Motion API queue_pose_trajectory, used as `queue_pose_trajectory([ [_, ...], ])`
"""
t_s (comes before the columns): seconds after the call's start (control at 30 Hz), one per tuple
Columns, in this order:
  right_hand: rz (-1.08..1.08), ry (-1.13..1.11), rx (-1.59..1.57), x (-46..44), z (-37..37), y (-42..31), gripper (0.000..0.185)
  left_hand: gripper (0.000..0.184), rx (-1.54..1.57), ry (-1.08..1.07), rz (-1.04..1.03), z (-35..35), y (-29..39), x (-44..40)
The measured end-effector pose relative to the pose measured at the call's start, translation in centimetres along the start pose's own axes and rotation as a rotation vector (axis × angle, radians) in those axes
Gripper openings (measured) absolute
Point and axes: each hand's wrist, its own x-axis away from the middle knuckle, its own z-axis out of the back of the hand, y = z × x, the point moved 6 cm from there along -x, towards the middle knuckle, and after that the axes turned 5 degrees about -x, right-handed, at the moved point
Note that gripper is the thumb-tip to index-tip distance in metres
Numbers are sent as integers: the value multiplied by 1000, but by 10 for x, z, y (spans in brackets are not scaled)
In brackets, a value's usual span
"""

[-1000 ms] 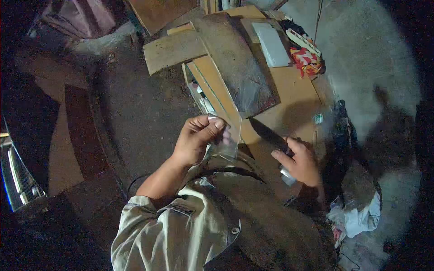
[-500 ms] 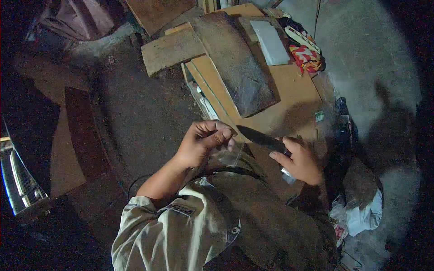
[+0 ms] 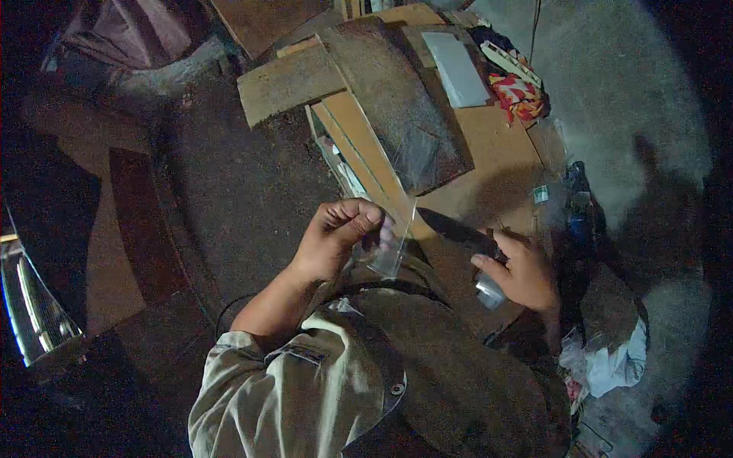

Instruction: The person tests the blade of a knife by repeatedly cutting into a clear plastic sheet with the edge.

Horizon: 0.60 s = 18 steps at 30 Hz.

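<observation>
My right hand [image 3: 523,275] grips a dark-bladed knife [image 3: 452,229] by its handle, the blade pointing left. Below that hand a bit of shiny clear plastic [image 3: 489,291] shows; I cannot tell whether it is held too. My left hand [image 3: 340,235] is closed in a pinch on a thin, clear piece of plastic [image 3: 393,259], whose straight edge catches the light. The knife's tip lies close to the right edge of the plastic; whether they touch is unclear.
In front stands a worn wooden table [image 3: 496,145] bearing a dark, dusty board [image 3: 397,99], a white slab [image 3: 456,70] and a red-and-yellow cloth [image 3: 519,98]. An open drawer [image 3: 336,156] holds papers. White bags [image 3: 617,362] lie on the floor at right.
My right hand and the knife have shifted slightly right and down, away from my left hand. The clear plastic now shows more plainly beside my left fingers.
</observation>
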Motion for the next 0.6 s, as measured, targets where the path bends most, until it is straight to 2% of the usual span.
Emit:
queue_pose_trajectory([
  [0.2,10,-1,-6,2,1,-1,39,20,7,19,-5,-1,2,-1],
  [0.27,-125,-97,20,0,-4,1,40,19,-9,47,11,0,-1,-1],
  [0.3,-124,-98,20,-1,-5,2,40,19,-38,25,6,0,-1,-2],
  [0.37,-52,-74,29,-4,-10,4,40,18,-68,3,2,-1,-3,-2],
  [0.43,-10,-41,3,-9,-16,2,40,19,-253,-42,-20,-4,-5,-1],
  [0.47,34,-9,-24,-11,-19,-1,40,17,-311,-39,52,-7,-6,0],
  [0.57,34,36,-89,-19,-32,2,41,14,-274,-72,29,-13,-9,0],
  [0.6,65,64,71,-21,-30,-4,42,12,-295,-49,68,-20,-2,1],
])
